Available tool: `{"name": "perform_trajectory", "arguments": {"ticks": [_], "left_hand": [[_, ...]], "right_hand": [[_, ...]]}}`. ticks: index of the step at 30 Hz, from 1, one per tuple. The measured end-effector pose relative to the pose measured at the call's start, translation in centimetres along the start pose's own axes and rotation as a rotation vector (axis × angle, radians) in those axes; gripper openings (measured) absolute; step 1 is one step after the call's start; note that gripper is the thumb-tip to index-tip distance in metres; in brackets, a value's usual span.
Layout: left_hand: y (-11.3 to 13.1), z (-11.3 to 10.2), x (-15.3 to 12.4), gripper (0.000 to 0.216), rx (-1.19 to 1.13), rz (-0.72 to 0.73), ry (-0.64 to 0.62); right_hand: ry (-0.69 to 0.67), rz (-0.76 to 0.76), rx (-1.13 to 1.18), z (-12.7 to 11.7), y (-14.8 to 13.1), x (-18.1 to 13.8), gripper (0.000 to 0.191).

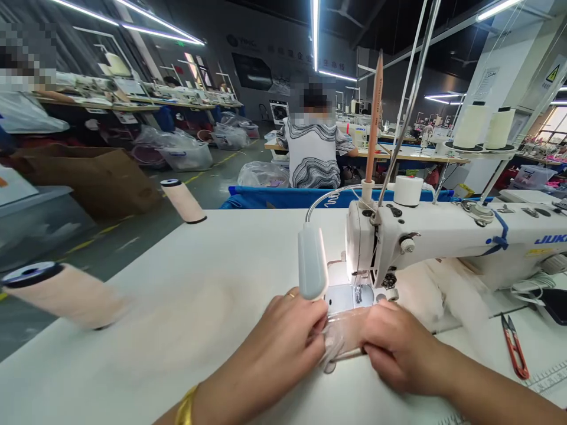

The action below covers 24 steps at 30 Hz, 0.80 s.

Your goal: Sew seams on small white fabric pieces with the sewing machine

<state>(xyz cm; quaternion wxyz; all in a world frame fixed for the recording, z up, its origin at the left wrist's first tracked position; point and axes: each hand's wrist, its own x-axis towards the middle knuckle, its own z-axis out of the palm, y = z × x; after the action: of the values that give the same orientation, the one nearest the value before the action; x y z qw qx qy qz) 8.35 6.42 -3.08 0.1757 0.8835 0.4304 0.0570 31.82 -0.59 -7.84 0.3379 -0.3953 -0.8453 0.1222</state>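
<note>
Just in front of the sewing machine (425, 236), a strip of thin, pale pink see-through fabric (349, 329) is stretched between my two hands. My left hand (295, 330) closes on its left end, where the cloth bunches under the fingers. On the other side my right hand (394, 336) pinches the right end, fingers curled. The needle area and metal plate (343, 298) lie right beyond the cloth. A small lamp (312, 262) hangs over my left fingertips. More sheer pale fabric (434, 295) is heaped beneath the machine arm.
Two thread cones (66, 292) (183, 200) stand along the table's left side, the nearer one blurred. Red-handled thread snips (514, 348) and a ruler (547, 378) lie at right, near a dark phone (556, 304). Ahead, a person (313, 144) sits facing away.
</note>
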Motion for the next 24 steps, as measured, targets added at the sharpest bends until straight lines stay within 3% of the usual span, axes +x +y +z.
{"name": "perform_trajectory", "arguments": {"ticks": [2,6,9,11,17,21,24], "left_hand": [[0.1,0.4,0.2,0.022,-0.116,-0.007,0.004],[0.6,1.2,0.4,0.025,-0.490,-0.070,0.001],[1.4,1.5,0.2,0.029,-0.685,-0.137,0.062],[1.8,1.5,0.1,0.032,-0.780,-0.160,0.063],[2.5,0.8,0.0,0.042,-0.997,-0.170,-0.031],[3.2,0.4,-0.2,0.043,-1.069,-0.192,-0.090],[3.0,0.7,-0.2,0.034,-1.095,-0.211,-0.086]], "right_hand": [[0.004,0.004,0.120,0.2,-0.3,0.3,0.012],[0.047,-0.001,0.247,1.1,-1.2,0.6,0.034],[0.098,0.165,0.257,1.6,-1.5,0.7,0.039],[0.105,0.288,0.256,1.8,-1.6,0.7,0.031],[0.060,0.476,0.356,1.2,-1.7,1.2,0.009],[0.030,0.516,0.366,1.0,-2.1,1.2,0.030],[0.087,0.437,0.330,1.2,-1.9,1.1,0.023]]}}
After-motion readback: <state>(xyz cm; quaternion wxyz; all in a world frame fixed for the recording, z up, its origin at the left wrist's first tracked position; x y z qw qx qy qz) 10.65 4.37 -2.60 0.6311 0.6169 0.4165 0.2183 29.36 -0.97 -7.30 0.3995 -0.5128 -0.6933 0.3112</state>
